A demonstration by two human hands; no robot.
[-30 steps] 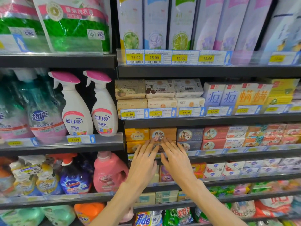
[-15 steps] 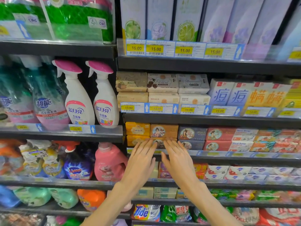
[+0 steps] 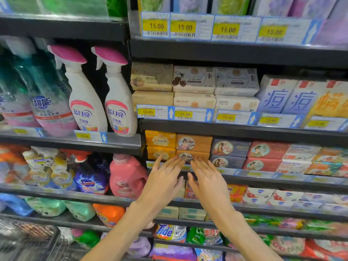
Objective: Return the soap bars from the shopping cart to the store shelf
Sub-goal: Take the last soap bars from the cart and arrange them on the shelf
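Note:
Two orange soap boxes with a round portrait are stacked on the dark store shelf (image 3: 244, 131); the upper one (image 3: 194, 143) is fully visible, the lower one (image 3: 192, 156) is partly behind my fingertips. My left hand (image 3: 162, 178) and my right hand (image 3: 208, 178) lie flat side by side, fingers spread, tips at the lower box's front. Neither hand holds anything. Yellow soap boxes (image 3: 160, 139) sit to the left, dark blue ones (image 3: 230, 147) to the right. A corner of the wire shopping cart (image 3: 28, 234) shows at the bottom left.
Spray bottles (image 3: 82, 91) and detergent jugs (image 3: 126, 176) fill the left shelf bays. Rows of boxed soap (image 3: 194, 80) line the shelf above, red boxes (image 3: 267, 150) and price tags (image 3: 185, 114) run to the right. Bagged detergent (image 3: 169, 232) sits low.
The camera view has tilted down and moved closer, bringing the cart corner into view. Both hands have drawn slightly back and down from the stacked orange boxes, still flat and open.

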